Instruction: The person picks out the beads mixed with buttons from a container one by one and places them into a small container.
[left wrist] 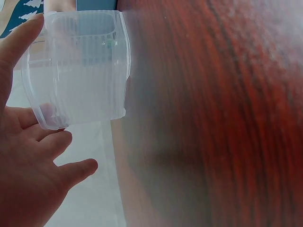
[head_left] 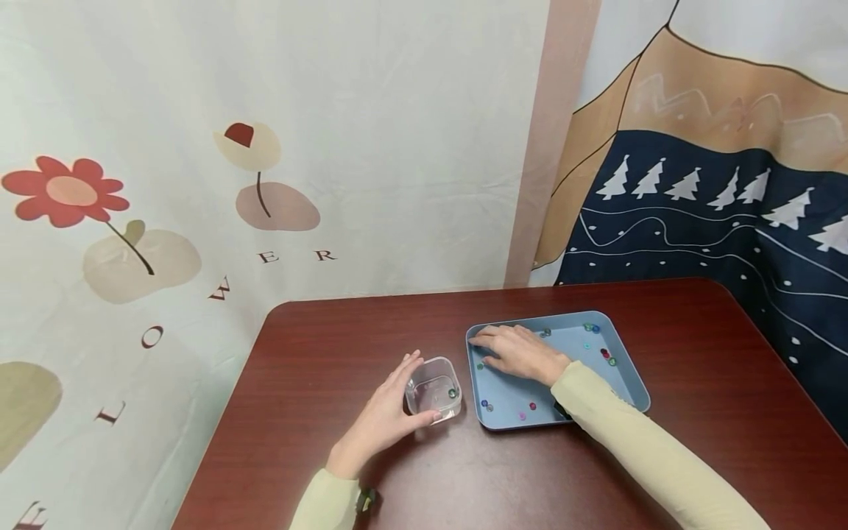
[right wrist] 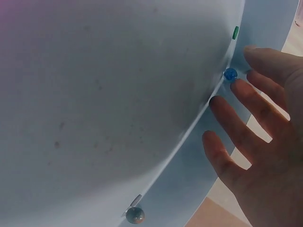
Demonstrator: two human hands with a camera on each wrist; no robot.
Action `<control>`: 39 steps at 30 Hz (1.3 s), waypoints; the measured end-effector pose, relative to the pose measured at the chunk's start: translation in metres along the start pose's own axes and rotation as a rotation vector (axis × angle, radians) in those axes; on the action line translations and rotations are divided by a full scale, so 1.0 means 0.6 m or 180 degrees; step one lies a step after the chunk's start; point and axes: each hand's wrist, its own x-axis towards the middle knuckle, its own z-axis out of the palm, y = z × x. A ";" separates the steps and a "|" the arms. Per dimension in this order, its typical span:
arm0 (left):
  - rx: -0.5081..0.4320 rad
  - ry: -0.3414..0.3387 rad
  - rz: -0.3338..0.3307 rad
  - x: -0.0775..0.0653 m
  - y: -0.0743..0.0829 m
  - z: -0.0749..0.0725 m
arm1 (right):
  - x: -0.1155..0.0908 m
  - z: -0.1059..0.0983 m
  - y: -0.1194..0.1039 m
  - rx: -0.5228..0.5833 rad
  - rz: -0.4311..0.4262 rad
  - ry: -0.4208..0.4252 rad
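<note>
A clear plastic container (head_left: 430,397) stands on the table left of the blue tray, with a greenish marble (head_left: 453,393) inside. My left hand (head_left: 380,421) holds it, thumb on the near side and fingers along the left; the left wrist view shows the thumb at the rim of the container (left wrist: 85,71). My right hand (head_left: 520,352) reaches into the blue tray (head_left: 510,394) at its far left corner. In the right wrist view, fairly straight fingers spread by the tray wall, fingertips right beside a blue marble (right wrist: 230,74). A green disc-like bead (right wrist: 236,32) lies just past it.
Several marbles and small beads lie scattered in the tray, among them a red marble (head_left: 533,406), a pink bead (head_left: 522,417) and a blue marble (head_left: 595,329). The dark red wooden table (head_left: 318,353) backs onto a printed curtain (head_left: 411,147).
</note>
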 end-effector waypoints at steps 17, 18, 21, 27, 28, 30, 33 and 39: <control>0.0125 -0.0020 0.0121 -0.003 -0.002 -0.001 | 0.000 0.006 0.005 -0.0207 -0.0196 0.0148; 0.0147 -0.0019 0.0134 -0.003 -0.002 -0.001 | 0.000 0.005 0.004 -0.0213 -0.0201 0.0157; 0.0198 -0.0005 0.0207 -0.003 -0.003 0.000 | 0.001 0.006 0.005 -0.0229 -0.0204 0.0170; 0.0233 -0.0046 0.0229 -0.004 -0.001 -0.003 | 0.001 0.007 0.006 -0.0246 -0.0162 0.0155; 0.0244 -0.0058 0.0220 -0.004 -0.002 -0.003 | 0.001 0.007 0.006 -0.0253 -0.0153 0.0152; 0.0252 -0.0080 0.0203 -0.004 -0.001 -0.003 | 0.001 0.006 0.007 -0.0245 -0.0145 0.0169; 0.0275 -0.0083 0.0194 -0.003 -0.001 -0.003 | -0.001 0.003 0.007 -0.0207 -0.0146 0.0214; 0.0254 -0.0067 0.0212 -0.004 0.001 -0.005 | -0.005 -0.017 0.003 -0.0082 -0.0161 0.0362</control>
